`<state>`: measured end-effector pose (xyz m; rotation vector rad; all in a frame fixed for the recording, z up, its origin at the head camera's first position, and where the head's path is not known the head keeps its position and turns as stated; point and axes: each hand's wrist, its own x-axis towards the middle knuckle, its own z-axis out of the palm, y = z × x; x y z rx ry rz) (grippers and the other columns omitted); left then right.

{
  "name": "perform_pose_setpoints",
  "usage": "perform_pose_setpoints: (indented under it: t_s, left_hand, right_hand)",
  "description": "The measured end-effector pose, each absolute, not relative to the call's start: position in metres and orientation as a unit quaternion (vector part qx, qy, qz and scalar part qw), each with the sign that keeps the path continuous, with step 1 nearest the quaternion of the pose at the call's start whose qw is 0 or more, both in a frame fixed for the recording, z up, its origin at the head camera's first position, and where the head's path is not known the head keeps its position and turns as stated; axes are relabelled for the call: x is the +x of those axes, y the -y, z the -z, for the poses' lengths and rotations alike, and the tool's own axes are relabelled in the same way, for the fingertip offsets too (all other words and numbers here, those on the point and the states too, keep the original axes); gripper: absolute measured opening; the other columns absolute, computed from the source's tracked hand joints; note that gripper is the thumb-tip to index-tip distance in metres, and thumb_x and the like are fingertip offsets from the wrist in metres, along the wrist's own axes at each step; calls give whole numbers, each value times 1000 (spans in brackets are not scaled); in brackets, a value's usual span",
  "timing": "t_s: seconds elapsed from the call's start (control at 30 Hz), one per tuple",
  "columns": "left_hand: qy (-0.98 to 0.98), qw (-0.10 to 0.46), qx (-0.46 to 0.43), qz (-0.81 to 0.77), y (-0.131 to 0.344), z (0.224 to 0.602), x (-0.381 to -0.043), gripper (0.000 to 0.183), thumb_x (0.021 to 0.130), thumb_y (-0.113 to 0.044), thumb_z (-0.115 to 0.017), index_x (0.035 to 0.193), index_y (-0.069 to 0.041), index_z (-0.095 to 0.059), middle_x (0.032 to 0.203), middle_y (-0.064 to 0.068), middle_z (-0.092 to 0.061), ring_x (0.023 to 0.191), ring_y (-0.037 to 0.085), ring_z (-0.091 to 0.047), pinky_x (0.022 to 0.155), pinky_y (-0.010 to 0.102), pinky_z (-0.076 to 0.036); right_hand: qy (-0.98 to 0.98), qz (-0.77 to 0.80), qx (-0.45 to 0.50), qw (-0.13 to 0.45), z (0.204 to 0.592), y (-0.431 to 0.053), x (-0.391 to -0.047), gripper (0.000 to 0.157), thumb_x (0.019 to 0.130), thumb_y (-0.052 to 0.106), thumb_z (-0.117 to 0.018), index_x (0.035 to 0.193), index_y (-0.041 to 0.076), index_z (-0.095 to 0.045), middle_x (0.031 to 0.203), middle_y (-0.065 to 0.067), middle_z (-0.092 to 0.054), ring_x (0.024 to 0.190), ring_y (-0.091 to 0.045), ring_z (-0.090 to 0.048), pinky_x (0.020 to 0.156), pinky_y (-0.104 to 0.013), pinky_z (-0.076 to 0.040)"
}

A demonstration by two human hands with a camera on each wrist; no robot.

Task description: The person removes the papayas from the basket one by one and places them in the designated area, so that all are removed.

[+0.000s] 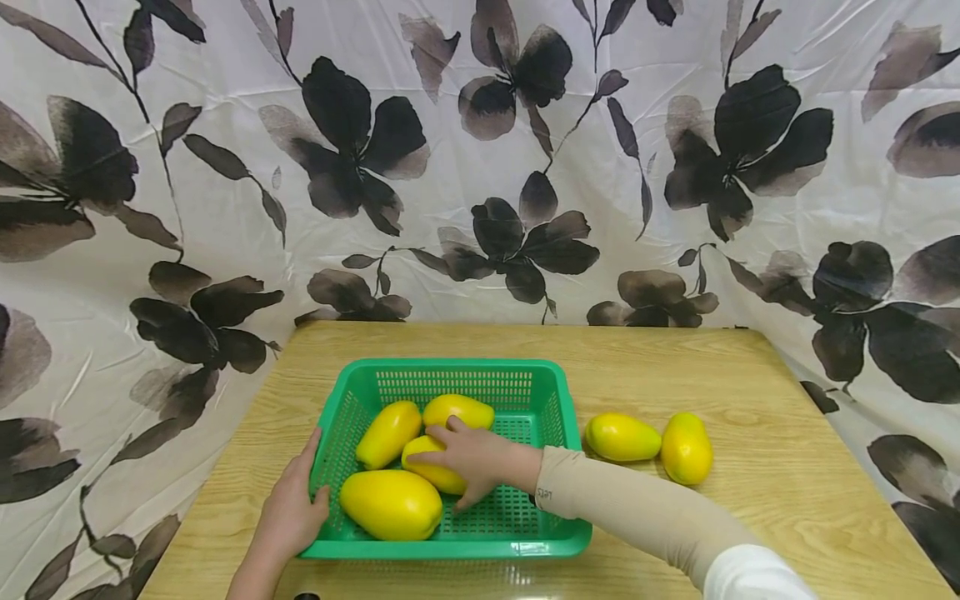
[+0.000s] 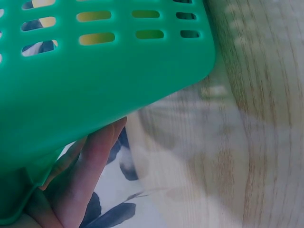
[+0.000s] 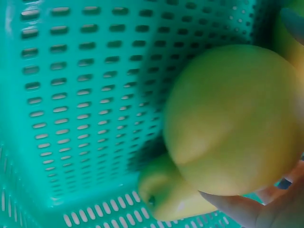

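A green plastic basket (image 1: 450, 550) with slotted walls stands on the table with several yellow mangoes in it. My left hand (image 1: 294, 508) grips its left side, thumb over the rim; in the left wrist view the fingers (image 2: 92, 166) lie along the outer wall. My right hand (image 1: 480, 460) reaches inside, fingers spread and curved round the mango (image 1: 427, 475) in the middle. Closer in the right wrist view, this mango (image 3: 232, 118) overlaps another mango (image 3: 173, 190). Around it lie a large mango (image 1: 392, 505) in front, one mango (image 1: 388, 433) behind left, and another mango (image 1: 453, 410) behind.
Two more mangoes, one lying sideways (image 1: 621, 437) and one on end toward me (image 1: 686, 448), sit on the wooden table (image 1: 787, 517) right of the basket. Flowered cloth (image 1: 465, 167) hangs behind and on both sides. A small dark object (image 1: 307, 596) shows at the front edge.
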<state>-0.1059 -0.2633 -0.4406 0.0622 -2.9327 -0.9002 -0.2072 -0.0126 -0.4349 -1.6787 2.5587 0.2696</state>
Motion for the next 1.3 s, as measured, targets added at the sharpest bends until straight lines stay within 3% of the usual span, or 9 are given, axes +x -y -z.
perform_pose_setpoints:
  t_s: [0.6,0.77,1.0,1.3]
  left_hand:
    - [954,38,20,297,263,439,-106,76,81,2,-52,145,2,-11,130,37,-34,113,55,-39,84,65,-36]
    - [954,35,20,298,263,441,-105,77,81,3,-53,145,1,-10,130,38,-35,113,55,-39,84,64,-36]
    - [953,36,19,299,264,441,-105,77,81,3,-52,145,1,-10,131,37,-34,115,54,-37,86,64,-35]
    - [953,30,19,302,264,440,-106,76,82,3,-52,145,2,-10,132,37,-32,115,54,-37,86,64,-35]
  right_hand:
    - [-824,-107,-556,22,438,13,-209,95,60,42,-82,140,40,-31,137,-3,-32,103,-18,-35,58,-18,-41]
    - [-829,-106,-549,35,436,11,-208,94,60,38,-83,139,41,-32,136,-1,-32,103,-17,-36,60,-22,-44]
    - [-838,-88,-537,42,426,7,-209,96,60,32,-84,139,41,-32,142,-4,-29,111,-22,-36,71,-37,-50]
    - [-845,-87,-527,23,400,0,-208,97,60,31,-84,140,41,-30,144,-6,-27,118,-23,-35,73,-39,-49]
